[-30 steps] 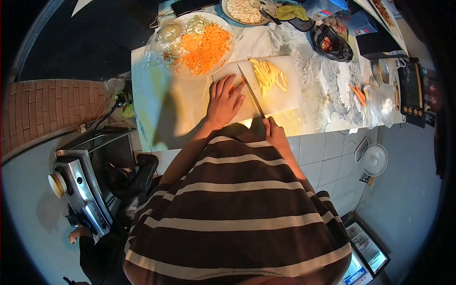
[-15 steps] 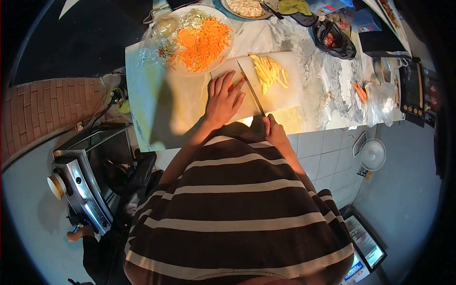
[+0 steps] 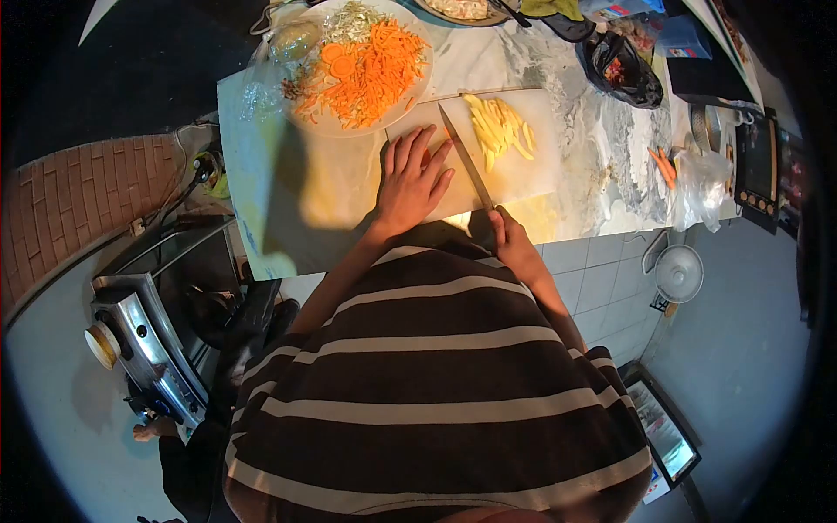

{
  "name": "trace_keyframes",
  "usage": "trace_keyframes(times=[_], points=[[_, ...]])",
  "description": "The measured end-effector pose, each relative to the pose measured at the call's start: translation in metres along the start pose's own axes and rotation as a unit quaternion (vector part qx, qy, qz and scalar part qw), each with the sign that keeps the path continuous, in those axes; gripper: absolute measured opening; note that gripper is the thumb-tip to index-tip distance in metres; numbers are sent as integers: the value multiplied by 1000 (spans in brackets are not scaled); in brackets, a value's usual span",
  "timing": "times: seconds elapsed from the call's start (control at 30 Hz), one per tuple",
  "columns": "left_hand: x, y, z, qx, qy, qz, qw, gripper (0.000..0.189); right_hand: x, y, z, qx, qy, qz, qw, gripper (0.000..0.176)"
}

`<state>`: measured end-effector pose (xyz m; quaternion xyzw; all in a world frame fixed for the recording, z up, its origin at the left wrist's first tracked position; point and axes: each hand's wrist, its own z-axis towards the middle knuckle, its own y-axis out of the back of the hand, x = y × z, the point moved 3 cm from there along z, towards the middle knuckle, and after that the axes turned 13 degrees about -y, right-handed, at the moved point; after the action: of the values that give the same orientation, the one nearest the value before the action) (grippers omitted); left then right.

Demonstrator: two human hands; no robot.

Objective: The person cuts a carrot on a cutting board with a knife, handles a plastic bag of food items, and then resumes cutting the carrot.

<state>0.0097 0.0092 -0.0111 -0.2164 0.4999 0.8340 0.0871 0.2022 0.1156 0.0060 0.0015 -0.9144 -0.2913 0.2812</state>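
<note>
My left hand (image 3: 411, 185) presses down on the white cutting board (image 3: 453, 196), fingers slightly apart. A bit of orange carrot (image 3: 425, 158) shows between its fingers; the rest is hidden beneath them. My right hand (image 3: 513, 239) is closed around the handle of a knife (image 3: 468, 164). The blade slants away over the board, just right of my left fingers and apart from them. Pale yellow cut strips (image 3: 499, 128) lie in a pile to the blade's right. A plate (image 3: 420, 87) behind my left hand bears shredded carrot (image 3: 379, 80) and pale shreds.
A black plastic bag (image 3: 645, 87) sits at the back right. Farther right are whole carrots (image 3: 663, 168) and a clear bag (image 3: 700, 187). At lower left, another person's hand (image 3: 155, 429) is by a gas stove (image 3: 153, 349). A bowl (image 3: 462, 12) stands at the back.
My right hand and the knife have shifted slightly right, and the blade shows more of its flat side. My left hand stays in place. The whole view has moved a little.
</note>
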Motion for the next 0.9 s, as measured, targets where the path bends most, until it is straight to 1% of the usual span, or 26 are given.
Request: trace_keyframes(times=[0.03, 0.1, 0.13, 0.2, 0.23, 0.27, 0.3, 0.33, 0.4, 0.43, 0.5, 0.6, 0.7, 0.83, 0.9], points=[[0, 0, 0, -1, 0, -1, 1000, 46, 1, 2, 0, 0, 1, 0, 1000, 45], [1, -1, 0, -1, 2, -2, 1000, 46, 2, 3, 1, 46, -5, 65, 997, 50], [1, -2, 0, 0, 5, -3, 1000, 47, 8, 7, -1, 45, -3, 66, 997, 50], [1, -2, 0, -2, 4, -3, 1000, 46, 14, 9, -6, 138, -163, 112, 971, 51], [1, -2, 0, -2, 4, -4, 1000, 46, 4, 3, -2, 137, -160, 113, 971, 51], [0, -2, 0, -3, 2, -2, 1000, 46, -5, -3, 5, 79, -51, 98, 991, 51], [-1, -1, 0, -6, -2, 0, 1000, 45, -13, -7, 9, 19, 60, 83, 995, 50], [-2, 0, 0, -8, -6, 3, 1000, 44, -8, -7, 6, 18, 63, 84, 994, 50], [-3, 1, 1, -8, -7, 5, 1000, 44, 2, -8, -1, -40, 35, 24, 998, 45], [-3, 2, 1, -6, -7, 6, 1000, 43, -2, -12, 2, -42, 37, 27, 998, 45], [-3, 1, 1, -6, -12, 12, 1000, 43, -14, -21, 13, -86, 0, -65, 994, 38], [-4, 1, 1, -7, -18, 21, 1000, 43, -8, -19, 15, -100, 16, -92, 991, 34], [-6, 1, 1, -11, -22, 26, 999, 42, 7, -13, 12, -115, 24, -92, 989, 35], [-6, 1, 0, -21, -19, 27, 999, 41, 3, -19, 11, -148, 66, -59, 985, 34], [-6, 0, -1, -23, -18, 29, 999, 41, 1, -24, 4, -165, 16, -118, 979, 34]])
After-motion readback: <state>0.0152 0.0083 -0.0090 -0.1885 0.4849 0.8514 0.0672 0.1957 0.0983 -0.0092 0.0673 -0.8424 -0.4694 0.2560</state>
